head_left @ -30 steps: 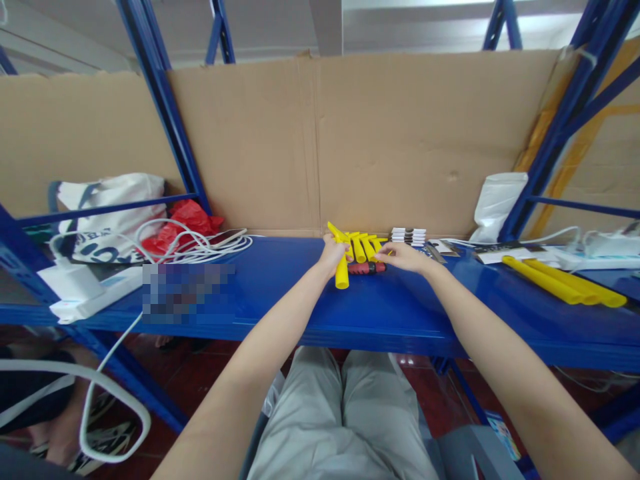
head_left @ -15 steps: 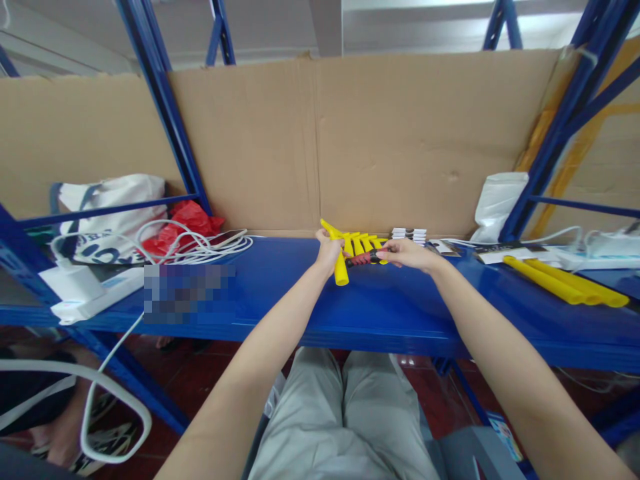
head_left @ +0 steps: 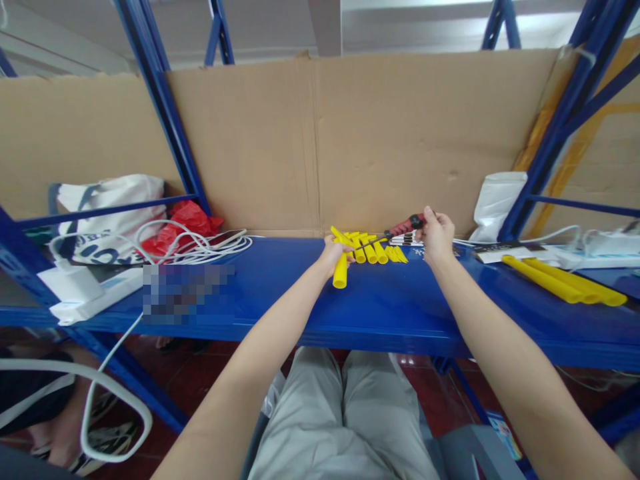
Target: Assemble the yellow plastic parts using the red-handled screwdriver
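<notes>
My left hand [head_left: 334, 255] is closed around a yellow tube [head_left: 340, 276], near the middle of the blue shelf; another yellow part slants up behind the fingers. My right hand [head_left: 438, 235] grips a screwdriver [head_left: 401, 228] by the end of its red and black handle. Its thin shaft points left and down, with the tip close to my left hand and the tube. Whether the tip touches the tube cannot be seen. Just right of the held tube lie several short yellow tubes [head_left: 371, 254] and some small yellow pieces [head_left: 397, 255].
Longer yellow tubes [head_left: 555, 280] lie on the shelf [head_left: 390, 307] at right. A power strip [head_left: 97, 297], coiled white cable [head_left: 220, 250], red plastic bag [head_left: 193, 223] and cloth bag [head_left: 120, 207] are at left. A cardboard panel [head_left: 400, 133] stands behind.
My right hand has moved up and to the right with the screwdriver, and its shaft now shows. The tube in my left hand has dropped slightly and more of the short yellow tubes are visible.
</notes>
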Motion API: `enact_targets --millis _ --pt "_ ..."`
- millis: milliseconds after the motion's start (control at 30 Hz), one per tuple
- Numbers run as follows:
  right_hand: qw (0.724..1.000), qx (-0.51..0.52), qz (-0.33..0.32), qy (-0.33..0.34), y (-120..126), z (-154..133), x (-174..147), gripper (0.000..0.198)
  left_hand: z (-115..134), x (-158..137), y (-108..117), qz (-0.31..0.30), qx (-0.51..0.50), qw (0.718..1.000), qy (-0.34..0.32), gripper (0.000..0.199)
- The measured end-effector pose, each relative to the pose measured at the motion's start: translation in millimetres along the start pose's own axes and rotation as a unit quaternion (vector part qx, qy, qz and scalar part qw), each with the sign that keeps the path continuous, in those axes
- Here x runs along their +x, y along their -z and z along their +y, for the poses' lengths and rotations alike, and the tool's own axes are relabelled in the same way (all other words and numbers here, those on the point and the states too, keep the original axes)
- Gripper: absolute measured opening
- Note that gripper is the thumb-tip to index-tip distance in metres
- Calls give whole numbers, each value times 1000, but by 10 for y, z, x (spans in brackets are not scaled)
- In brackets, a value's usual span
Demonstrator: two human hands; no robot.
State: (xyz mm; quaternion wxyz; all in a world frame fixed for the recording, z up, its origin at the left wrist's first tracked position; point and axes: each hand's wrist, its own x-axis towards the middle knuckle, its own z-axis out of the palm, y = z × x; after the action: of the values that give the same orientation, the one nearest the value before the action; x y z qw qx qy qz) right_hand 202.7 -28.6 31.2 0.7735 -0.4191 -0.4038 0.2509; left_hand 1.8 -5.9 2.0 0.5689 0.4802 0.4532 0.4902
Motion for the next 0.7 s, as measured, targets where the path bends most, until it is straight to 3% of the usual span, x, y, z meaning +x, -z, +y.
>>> enact_targets --millis 233,567,700 --pt "1000 -8 21 6 12 68 35 27 -11 23 12 -43 -35 998 10 63" --pt "1000 -17 20 16 19 86 36 28 36 -29 16 -138 -22 990 33 48" --pt "999 -19 29 9 12 78 19 26 26 -40 21 -159 -14 987 37 51"
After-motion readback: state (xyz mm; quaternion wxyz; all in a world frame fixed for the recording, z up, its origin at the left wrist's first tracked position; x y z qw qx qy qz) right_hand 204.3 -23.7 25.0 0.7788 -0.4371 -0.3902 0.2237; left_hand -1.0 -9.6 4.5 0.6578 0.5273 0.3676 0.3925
